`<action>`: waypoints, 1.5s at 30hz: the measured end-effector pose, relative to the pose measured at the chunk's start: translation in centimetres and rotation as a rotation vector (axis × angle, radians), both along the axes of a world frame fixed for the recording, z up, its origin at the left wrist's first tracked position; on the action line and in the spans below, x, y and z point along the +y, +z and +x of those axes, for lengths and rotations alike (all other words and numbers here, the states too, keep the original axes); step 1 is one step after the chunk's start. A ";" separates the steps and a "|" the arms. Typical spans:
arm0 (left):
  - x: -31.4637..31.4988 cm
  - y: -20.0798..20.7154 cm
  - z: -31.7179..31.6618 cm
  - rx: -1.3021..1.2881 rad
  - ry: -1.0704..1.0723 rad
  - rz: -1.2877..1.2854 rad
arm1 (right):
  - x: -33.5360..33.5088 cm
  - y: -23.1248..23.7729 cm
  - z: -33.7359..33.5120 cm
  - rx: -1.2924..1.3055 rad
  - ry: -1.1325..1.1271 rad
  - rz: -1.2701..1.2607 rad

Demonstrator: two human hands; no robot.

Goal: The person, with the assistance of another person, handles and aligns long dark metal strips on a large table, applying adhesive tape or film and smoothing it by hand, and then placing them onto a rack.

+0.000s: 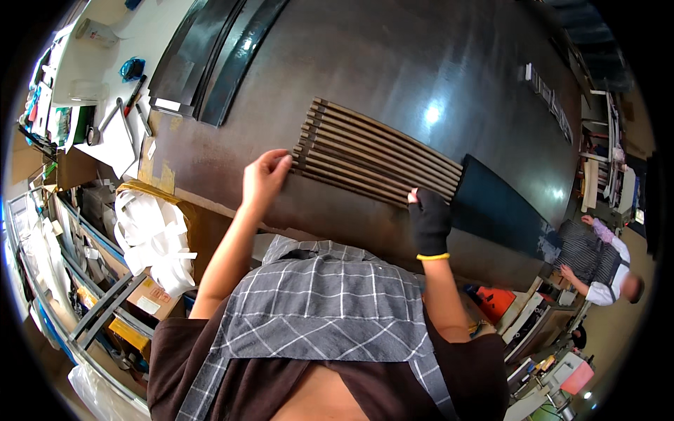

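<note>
A row of several long thin brown strips point(379, 154) lies side by side on a large dark glossy table point(421, 63). My left hand point(265, 179) is bare and touches the left ends of the nearest strips with its fingertips. My right hand point(429, 219) wears a black glove with a yellow cuff and presses against the right ends of the nearest strips. A dark blue-green sheet point(502, 207) lies on the table just right of the strips.
Long black panels point(210, 56) lie at the table's far left. A white side bench point(112, 98) holds pliers, a screwdriver and small items. A cardboard box of white scraps point(151, 235) stands at left. Another person point(604, 263) works at right.
</note>
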State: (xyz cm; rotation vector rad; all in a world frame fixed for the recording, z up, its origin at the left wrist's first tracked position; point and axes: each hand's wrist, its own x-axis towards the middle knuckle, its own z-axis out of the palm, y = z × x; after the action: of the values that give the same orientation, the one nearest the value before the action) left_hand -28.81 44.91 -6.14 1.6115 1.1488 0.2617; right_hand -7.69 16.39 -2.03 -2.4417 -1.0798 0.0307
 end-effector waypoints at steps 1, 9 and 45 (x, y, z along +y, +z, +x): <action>-1.7 0.6 0.6 0.079 0.011 0.108 | -1.0 -0.3 -0.6 -0.029 0.024 -0.011; -5.3 -1.7 1.1 -0.184 0.299 -0.029 | -2.7 -3.2 -1.8 -0.140 0.010 -0.149; -7.9 0.7 -4.9 -0.098 -0.903 0.851 | -30.1 -7.6 -0.9 -0.366 -0.496 -0.366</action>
State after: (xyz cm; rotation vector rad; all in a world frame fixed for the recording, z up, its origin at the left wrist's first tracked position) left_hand -33.67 36.98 -5.47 2.6480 0.1026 0.2306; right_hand -8.55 -13.67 -9.62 -3.0697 -0.6073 -0.4267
